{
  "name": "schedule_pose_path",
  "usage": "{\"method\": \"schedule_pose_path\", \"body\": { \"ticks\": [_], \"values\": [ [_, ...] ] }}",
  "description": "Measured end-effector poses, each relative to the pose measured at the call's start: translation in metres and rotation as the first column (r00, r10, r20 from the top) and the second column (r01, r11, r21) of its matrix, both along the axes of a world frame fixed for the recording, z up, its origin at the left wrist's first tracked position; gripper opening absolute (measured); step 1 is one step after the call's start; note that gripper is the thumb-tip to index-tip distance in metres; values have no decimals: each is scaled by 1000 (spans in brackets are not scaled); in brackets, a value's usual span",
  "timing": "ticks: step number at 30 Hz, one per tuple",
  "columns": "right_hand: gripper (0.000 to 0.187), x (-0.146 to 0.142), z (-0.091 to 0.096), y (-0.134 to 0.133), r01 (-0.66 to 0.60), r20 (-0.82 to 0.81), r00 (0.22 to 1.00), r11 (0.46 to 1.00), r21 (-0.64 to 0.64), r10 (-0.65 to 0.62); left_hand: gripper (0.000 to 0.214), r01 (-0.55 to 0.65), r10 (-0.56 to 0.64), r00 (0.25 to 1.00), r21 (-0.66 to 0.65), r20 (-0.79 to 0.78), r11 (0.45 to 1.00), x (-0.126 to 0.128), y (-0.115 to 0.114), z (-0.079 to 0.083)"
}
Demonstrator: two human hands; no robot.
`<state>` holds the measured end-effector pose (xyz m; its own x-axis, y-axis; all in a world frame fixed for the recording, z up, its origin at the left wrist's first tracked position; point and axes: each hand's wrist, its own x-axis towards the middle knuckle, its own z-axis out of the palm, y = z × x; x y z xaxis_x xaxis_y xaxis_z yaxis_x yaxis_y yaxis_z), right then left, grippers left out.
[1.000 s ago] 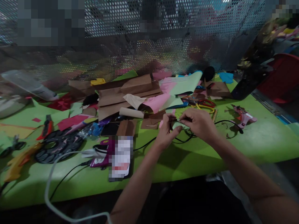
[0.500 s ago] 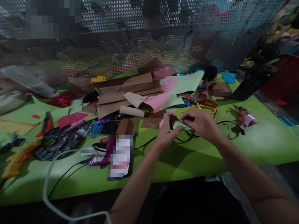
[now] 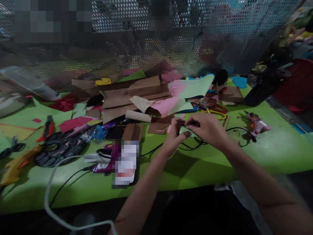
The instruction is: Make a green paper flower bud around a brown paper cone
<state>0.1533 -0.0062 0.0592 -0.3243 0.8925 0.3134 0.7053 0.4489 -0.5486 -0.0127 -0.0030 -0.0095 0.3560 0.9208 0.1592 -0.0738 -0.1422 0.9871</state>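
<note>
Both of my hands meet over the green table, right of the middle. My left hand pinches a small pale green piece, which looks like paper or felt; I cannot tell which. At its upper edge, my right hand has its fingers closed on the same piece, and the fingertips of both hands nearly touch. Part of the piece is hidden by the fingers. A black cable runs on the table just below my hands. To the right lies a pink glue gun.
Brown paper and pink sheets pile up behind my hands. Scissors with yellow handles lie just beyond them. A phone, a purple power strip, a white cable and a yellow glue gun are on the left.
My right hand has moved slightly left, closer to my left fingertips, and covers more of the pale green piece. The things on the table have stayed put.
</note>
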Motion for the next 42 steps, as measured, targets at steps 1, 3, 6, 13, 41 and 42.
{"method": "schedule_pose_path", "body": {
  "ticks": [1,3,6,13,41,42],
  "values": [
    [8,0,-1,0,11,-30,999,1000,-7,-11,48,-3,3,1000,-11,16,1000,0,0,0],
    [8,1,-4,1,27,-81,996,999,-17,-28,50,-29,29,999,-8,38,1000,1,0,-1],
    [9,2,-7,3,33,-120,992,999,-12,-34,57,-125,122,991,64,46,990,3,-1,-2],
    [7,3,-7,8,27,-203,978,998,-63,-40,52,-224,224,974,196,22,955,6,-6,0],
    [10,-10,-2,4,55,-209,977,998,33,-47,33,-349,351,933,431,78,832,4,-8,-5],
    [10,-10,-2,4,51,-214,976,998,36,-42,34,-345,346,935,436,80,831,4,-7,-5]
  ]
}}
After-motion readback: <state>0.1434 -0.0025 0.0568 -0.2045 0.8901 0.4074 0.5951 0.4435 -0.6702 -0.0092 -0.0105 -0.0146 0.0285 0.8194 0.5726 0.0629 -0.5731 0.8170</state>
